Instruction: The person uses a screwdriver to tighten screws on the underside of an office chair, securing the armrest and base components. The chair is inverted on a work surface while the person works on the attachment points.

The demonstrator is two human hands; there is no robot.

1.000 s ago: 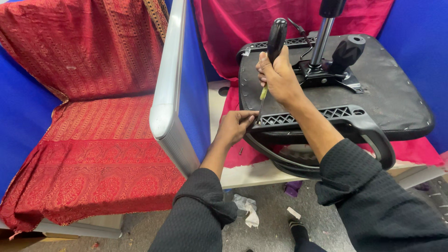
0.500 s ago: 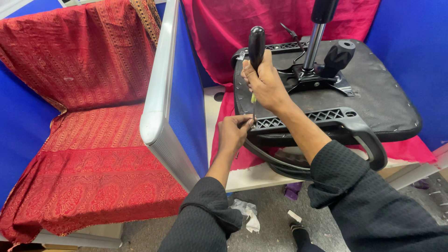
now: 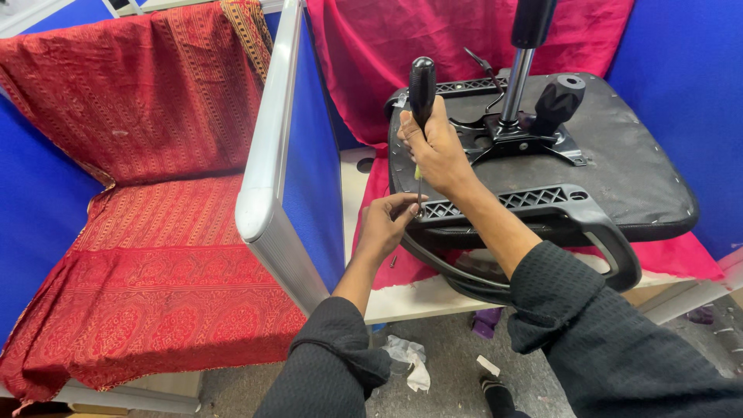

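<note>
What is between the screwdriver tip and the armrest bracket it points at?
Nothing visible. The right hand holds the screwdriver upright, its tip at the bracket's left end. The left hand's fingers pinch right beside the tip, hiding any screw.

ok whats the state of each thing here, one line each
screwdriver: upright, tip down at the armrest bracket, gripped in the right hand
left hand: fingers pinched at the screwdriver tip
chair seat: upside down on the desk, mechanism facing up
armrest: lying across the seat's near edge
red cloth: draped over the neighbouring desk
</note>
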